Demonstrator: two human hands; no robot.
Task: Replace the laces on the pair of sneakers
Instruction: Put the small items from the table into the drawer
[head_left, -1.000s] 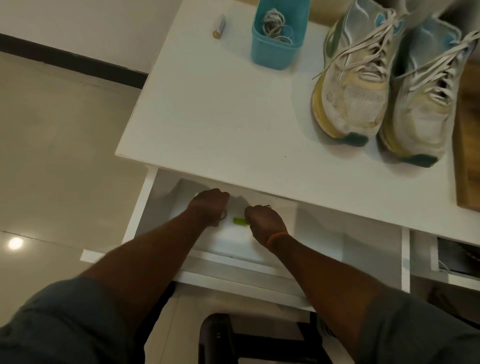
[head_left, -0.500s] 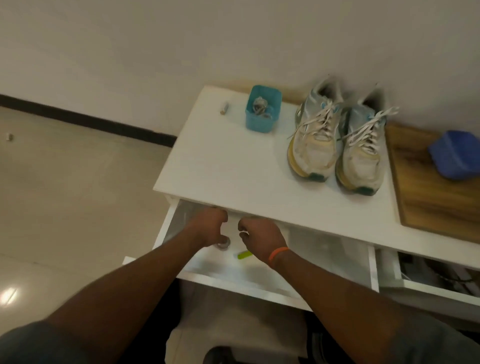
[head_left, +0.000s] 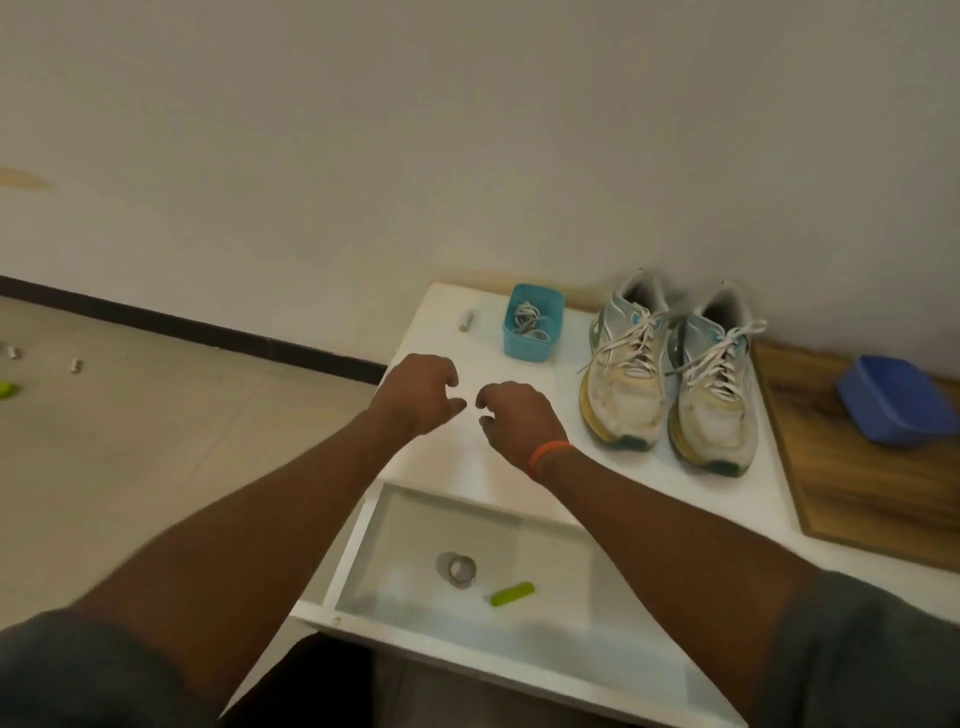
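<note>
Both hands empty, fingers loosely curled: left hand (head_left: 421, 392) and right hand (head_left: 517, 418) hover over the white table (head_left: 467, 467). Laced sneakers (head_left: 670, 371) sit side by side just right of them. Drawer (head_left: 363, 545) open below; teal bin (head_left: 533, 322) holds coiled laces.

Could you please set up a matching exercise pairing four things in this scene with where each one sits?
Things:
1. green cylinder
2. coiled laces
3. blue lidded box
4. sneakers

Places:
A. on the wooden board
B. on the white tabletop, right of the teal bin
C. in the open drawer
D. inside the teal bin

Pairs: 1-C, 2-D, 3-A, 4-B
</note>
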